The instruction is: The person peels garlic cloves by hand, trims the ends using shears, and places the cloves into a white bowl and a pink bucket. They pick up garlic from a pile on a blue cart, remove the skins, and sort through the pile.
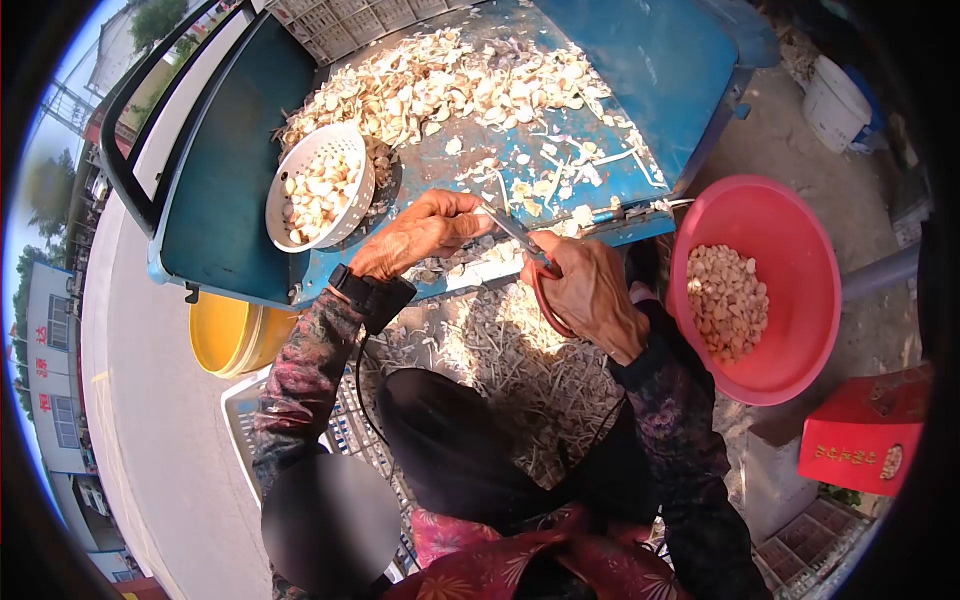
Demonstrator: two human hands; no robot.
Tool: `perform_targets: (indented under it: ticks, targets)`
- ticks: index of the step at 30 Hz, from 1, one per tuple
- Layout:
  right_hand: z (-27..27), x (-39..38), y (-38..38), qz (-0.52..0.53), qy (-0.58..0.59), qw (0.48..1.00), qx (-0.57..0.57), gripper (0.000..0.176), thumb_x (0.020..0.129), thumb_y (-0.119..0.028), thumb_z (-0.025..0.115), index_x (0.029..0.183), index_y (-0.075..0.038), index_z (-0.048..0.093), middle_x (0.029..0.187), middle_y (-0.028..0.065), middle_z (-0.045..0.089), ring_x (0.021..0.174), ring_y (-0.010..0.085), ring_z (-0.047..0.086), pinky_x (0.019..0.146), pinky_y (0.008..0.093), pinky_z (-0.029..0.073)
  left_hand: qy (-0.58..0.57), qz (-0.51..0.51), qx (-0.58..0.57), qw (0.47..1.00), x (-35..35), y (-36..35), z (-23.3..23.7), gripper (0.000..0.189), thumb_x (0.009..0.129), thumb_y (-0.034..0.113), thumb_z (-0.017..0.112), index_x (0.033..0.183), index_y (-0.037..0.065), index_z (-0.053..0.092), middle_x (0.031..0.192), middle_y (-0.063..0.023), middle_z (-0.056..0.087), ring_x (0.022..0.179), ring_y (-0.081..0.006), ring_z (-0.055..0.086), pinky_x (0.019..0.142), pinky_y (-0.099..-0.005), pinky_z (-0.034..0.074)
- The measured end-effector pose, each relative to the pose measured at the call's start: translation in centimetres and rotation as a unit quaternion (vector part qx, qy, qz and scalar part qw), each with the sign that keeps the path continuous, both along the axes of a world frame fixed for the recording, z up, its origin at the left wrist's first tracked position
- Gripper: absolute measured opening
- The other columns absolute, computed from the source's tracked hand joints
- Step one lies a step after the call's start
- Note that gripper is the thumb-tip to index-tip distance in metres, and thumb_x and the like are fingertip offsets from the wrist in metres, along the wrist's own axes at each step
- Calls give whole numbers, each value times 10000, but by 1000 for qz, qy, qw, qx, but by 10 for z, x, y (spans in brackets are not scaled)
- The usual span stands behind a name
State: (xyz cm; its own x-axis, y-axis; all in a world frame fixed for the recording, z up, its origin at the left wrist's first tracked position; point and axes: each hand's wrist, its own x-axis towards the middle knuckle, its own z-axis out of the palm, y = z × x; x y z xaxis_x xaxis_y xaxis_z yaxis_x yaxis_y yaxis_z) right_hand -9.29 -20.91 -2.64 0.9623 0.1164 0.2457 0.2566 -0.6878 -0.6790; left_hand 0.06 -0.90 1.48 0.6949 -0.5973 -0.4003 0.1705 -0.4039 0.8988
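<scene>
My right hand (590, 285) is closed round the red handles of a pair of scissors (520, 238), whose metal blades point up and left toward my left hand. Fingers pinched together, my left hand (430, 235) holds a small pale piece, seemingly a garlic clove (486, 212), at the blade tips. Both hands are over the near edge of a blue metal bed (430, 170). Left of my left hand, a white perforated basket (362, 190) holds garlic cloves. A pink basin (810, 290) with peeled cloves is to the right of my right hand.
Garlic cloves and skins (450, 85) are heaped at the back of the blue bed. A yellow bucket (225, 335) and a white crate (240, 420) stand at the left. Stalk scraps (500, 350) cover the ground below. At the right are a red box (850, 440) and a white bucket (835, 105).
</scene>
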Motion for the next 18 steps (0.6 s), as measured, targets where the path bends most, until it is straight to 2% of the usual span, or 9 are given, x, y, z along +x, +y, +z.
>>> perform_targets:
  ticks: [4,6,8,9,11,12,15,16,18]
  targets:
    - [-1,-2,3,19,59,995,77,212,820,-211,648,849,-6,601,527,147,515,465,265,532,474,382,408,-8,17,9,1000,7,4,-12,208,913,246,602,872,42,609,592,88,374,516,-36,297,476,-203,228]
    - [-5,-1,4,31,92,989,109,219,825,-210,650,804,-1,588,500,136,491,436,228,510,461,369,397,33,-18,-22,999,10,6,-13,238,912,258,602,880,22,613,583,74,405,491,-38,318,458,-202,243]
    - [-13,0,8,32,93,978,182,255,850,-223,642,745,-2,570,465,75,455,399,143,461,416,334,365,52,-21,-44,997,12,7,-14,250,912,259,600,888,10,613,579,68,412,481,-39,329,450,-201,250]
    - [-12,0,8,32,95,978,180,255,850,-223,642,745,-2,570,465,75,455,399,143,461,416,334,365,69,-24,-62,995,13,7,-15,263,912,261,597,895,-1,614,575,63,418,472,-40,340,442,-201,256]
    - [-3,0,8,14,264,906,331,299,877,-256,622,724,-4,570,478,14,448,386,93,447,366,292,345,84,-26,-84,993,16,9,-21,257,924,246,579,906,-8,610,578,61,422,468,-36,349,437,-198,263]
    - [13,-2,1,27,304,857,415,307,894,-286,603,763,-9,592,518,-9,456,374,75,439,332,238,353,85,-40,-85,992,15,9,-24,253,929,241,571,909,-8,606,581,61,424,468,-34,352,437,-197,264]
    - [25,3,-6,-8,286,832,476,290,898,-289,597,852,-3,616,562,-5,466,378,69,443,332,216,388,96,-61,-106,988,18,7,-23,246,949,247,533,913,8,580,635,46,454,492,-32,367,433,-198,263]
    - [24,2,-6,-3,277,832,481,293,902,-283,592,931,7,621,585,-4,470,408,63,455,345,214,422,124,-6,-158,980,26,7,-24,250,952,260,524,910,18,567,669,34,479,506,-33,375,433,-193,265]
    - [18,2,0,-12,262,841,473,292,904,-282,588,936,7,620,588,-6,473,428,62,466,353,215,436,164,115,-227,953,43,6,-33,259,955,301,506,902,49,537,756,2,544,535,-40,394,421,-185,270]
